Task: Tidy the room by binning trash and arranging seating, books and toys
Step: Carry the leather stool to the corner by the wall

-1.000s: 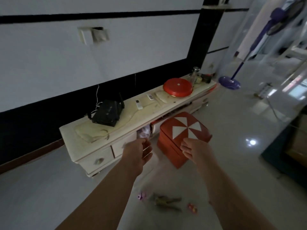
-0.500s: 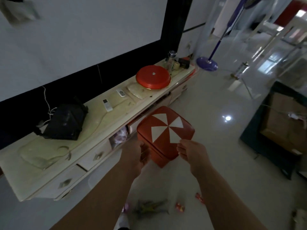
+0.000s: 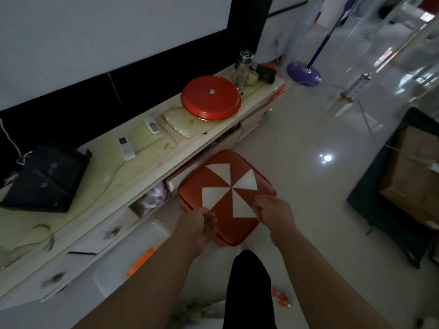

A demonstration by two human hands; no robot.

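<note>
Left hand (image 3: 198, 225) and right hand (image 3: 273, 211) grip the red stool (image 3: 228, 184) with curled fingers; swung carelessly, it may clip the low cabinet (image 3: 102, 176) just beside.

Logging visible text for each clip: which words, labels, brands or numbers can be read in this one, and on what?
No text can be read.
On the red stool: only white triangles, no lettering.
On the remote and the smaller remote on the cabinet: markings too small.
On the cardboard box: nothing legible, blurred.
</note>
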